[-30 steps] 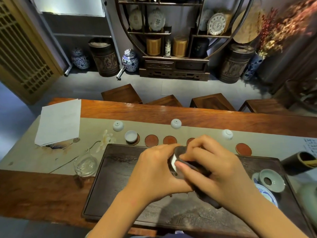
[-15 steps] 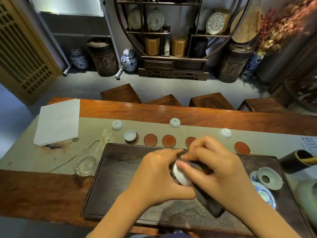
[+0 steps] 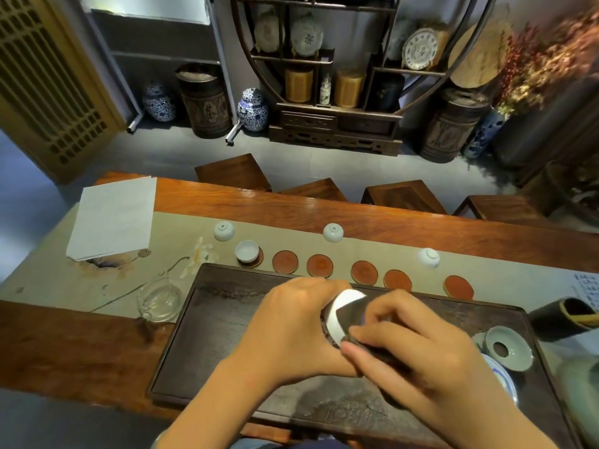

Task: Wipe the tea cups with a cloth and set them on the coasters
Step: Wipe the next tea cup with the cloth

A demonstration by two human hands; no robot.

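Above the dark tea tray [image 3: 227,322], my left hand [image 3: 291,332] grips a white tea cup [image 3: 340,306] tipped on its side. My right hand [image 3: 418,358] presses a dark cloth [image 3: 353,315] against the cup. Along the tray's far edge lies a row of round red coasters [image 3: 285,261]. The leftmost coaster holds an upright white cup [image 3: 247,251]. Three more cups stand upside down on the runner: one at the left [image 3: 224,231], one in the middle [image 3: 333,232], one at the right [image 3: 428,257].
A glass pitcher [image 3: 160,301] stands left of the tray, and a sheet of paper [image 3: 113,218] lies at the far left. A celadon strainer [image 3: 509,348] and a blue-and-white dish [image 3: 500,374] sit on the tray's right end, beside a dark holder [image 3: 564,319]. Wooden stools line the table's far side.
The cup has turned in my left hand so more of its white side shows. My right hand with the cloth has slid down and to the right, uncovering more coasters.
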